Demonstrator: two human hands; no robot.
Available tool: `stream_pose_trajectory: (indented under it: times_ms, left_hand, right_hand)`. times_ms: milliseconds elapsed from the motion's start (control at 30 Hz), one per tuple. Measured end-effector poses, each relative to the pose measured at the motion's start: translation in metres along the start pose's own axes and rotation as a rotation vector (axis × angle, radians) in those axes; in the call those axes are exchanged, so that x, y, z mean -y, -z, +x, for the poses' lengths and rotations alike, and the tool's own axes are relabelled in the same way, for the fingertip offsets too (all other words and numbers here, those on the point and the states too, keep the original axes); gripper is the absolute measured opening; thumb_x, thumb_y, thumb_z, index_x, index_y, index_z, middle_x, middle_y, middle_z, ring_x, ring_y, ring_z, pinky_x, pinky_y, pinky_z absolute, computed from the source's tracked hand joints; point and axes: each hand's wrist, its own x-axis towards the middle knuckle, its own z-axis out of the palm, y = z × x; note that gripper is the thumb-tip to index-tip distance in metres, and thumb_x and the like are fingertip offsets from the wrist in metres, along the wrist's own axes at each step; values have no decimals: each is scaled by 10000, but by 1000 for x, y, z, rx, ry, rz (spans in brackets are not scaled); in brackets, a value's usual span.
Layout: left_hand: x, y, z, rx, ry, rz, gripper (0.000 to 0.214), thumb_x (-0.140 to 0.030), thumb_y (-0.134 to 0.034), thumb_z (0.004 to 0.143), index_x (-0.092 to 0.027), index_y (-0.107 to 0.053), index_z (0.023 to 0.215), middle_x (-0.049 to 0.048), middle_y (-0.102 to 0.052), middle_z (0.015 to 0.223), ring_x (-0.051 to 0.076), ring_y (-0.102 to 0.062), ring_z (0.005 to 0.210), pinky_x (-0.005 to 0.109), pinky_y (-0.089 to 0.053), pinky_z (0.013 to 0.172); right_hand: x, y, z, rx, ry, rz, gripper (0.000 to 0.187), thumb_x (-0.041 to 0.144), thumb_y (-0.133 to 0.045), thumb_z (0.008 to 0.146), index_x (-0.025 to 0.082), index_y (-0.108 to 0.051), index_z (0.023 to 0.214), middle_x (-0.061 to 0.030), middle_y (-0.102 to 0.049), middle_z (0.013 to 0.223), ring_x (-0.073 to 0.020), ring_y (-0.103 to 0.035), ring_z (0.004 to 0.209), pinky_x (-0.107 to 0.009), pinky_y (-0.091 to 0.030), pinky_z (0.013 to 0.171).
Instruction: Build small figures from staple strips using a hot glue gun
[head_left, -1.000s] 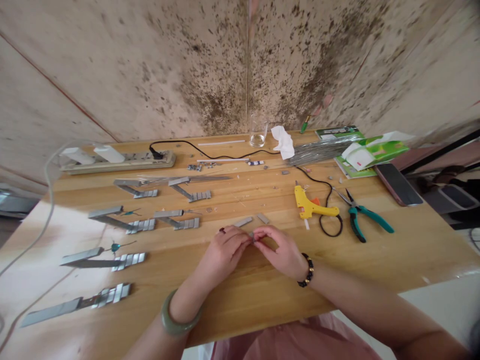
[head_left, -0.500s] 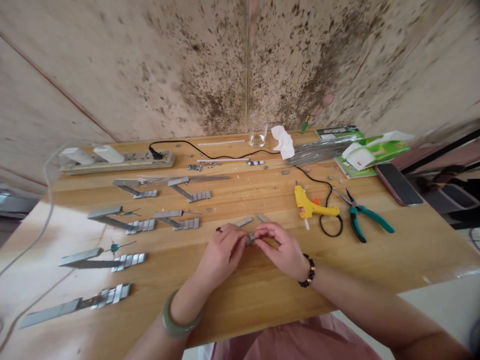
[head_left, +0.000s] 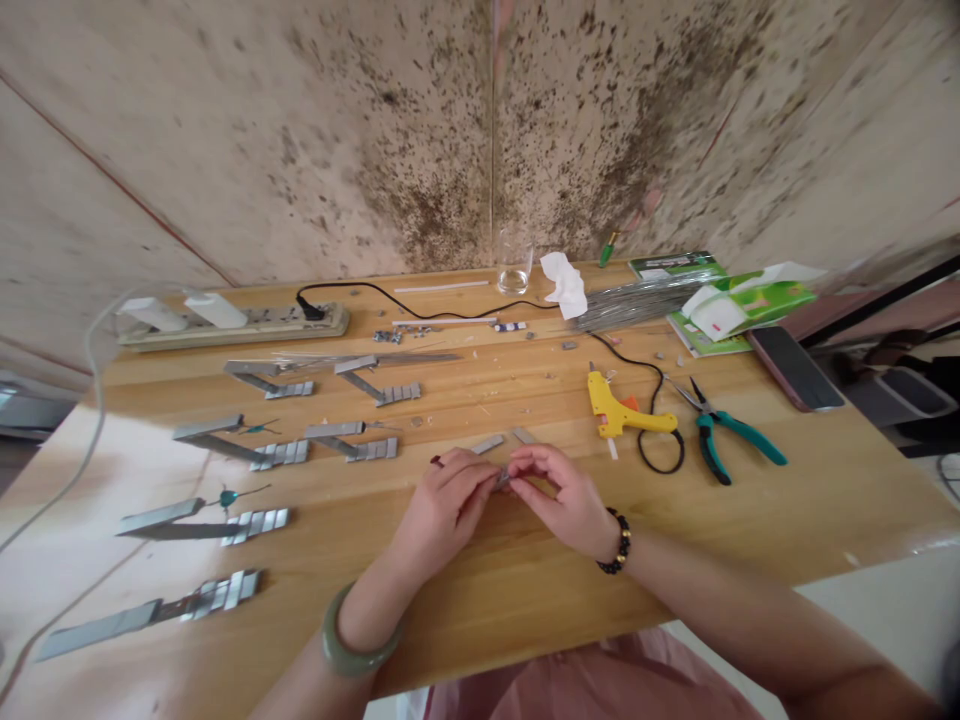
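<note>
My left hand (head_left: pixel 450 500) and my right hand (head_left: pixel 564 495) meet over the middle of the wooden table (head_left: pixel 675 520). Both pinch a small grey metal strip (head_left: pixel 501 480) between their fingertips. Two loose grey strips (head_left: pixel 487 443) lie just beyond my fingers. A green bangle circles my left wrist and a dark bead bracelet my right.
Several finished grey staple-strip pieces (head_left: pixel 202 520) lie in rows on the left. A yellow glue gun (head_left: pixel 626 415) and teal pliers (head_left: pixel 724 440) rest to the right. At the back stand a power strip (head_left: pixel 232 322), a glass (head_left: pixel 516 262), a wire bundle (head_left: pixel 637 300), green packs and a phone (head_left: pixel 795 368).
My hands have shifted slightly away from me and worked the small strip between the fingertips. Nothing else on the table moved.
</note>
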Motion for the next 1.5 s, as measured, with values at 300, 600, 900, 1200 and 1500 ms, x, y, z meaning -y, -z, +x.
stream_pose_trajectory:
  times_ms: [300, 600, 900, 1200, 1500]
  left_hand:
    - [1, -1, 1, -5, -26, -5, 149, -135, -499, 890, -182, -626, 953, 66, -685, 823, 169, -609, 776, 342, -475, 739]
    - [3, -1, -1, 36, -19, 38, 145, -144, -476, 894, -177, -616, 916, 70, -668, 801, 174, -597, 757, 336, -478, 711]
    - [6, 7, 0, -162, 182, 129, 131, -179, -469, 906, -171, -590, 858, 53, -635, 795, 168, -583, 766, 312, -460, 712]
    - [19, 6, -1, -188, 230, 244, 214, -214, -502, 894, -152, -610, 1067, 67, -661, 848, 192, -617, 791, 327, -490, 722]
    - [18, -2, 1, -34, 49, 221, 186, -172, -493, 897, -170, -637, 1016, 68, -686, 860, 177, -617, 792, 325, -484, 750]
  right_hand:
    - [0, 1, 0, 6, 45, -100, 240, 161, -553, 848, 213, -543, 1082, -30, -663, 892, -132, -646, 854, -293, -538, 829]
    - [-7, 1, -2, 33, 57, -168, 249, 182, -559, 854, 221, -549, 1099, -32, -670, 898, -142, -648, 853, -311, -536, 835]
    - [-3, 7, 6, -97, 40, -123, 221, 183, -574, 847, 221, -564, 1064, -33, -657, 912, -135, -645, 842, -290, -546, 809]
    - [-7, 18, 14, -70, 74, -195, 208, 159, -559, 860, 230, -652, 1032, -52, -647, 988, -159, -626, 920, -298, -536, 816]
    - [-11, 19, 16, 43, 120, -408, 239, 86, -563, 848, 205, -678, 1020, -50, -680, 958, -164, -632, 902, -318, -514, 850]
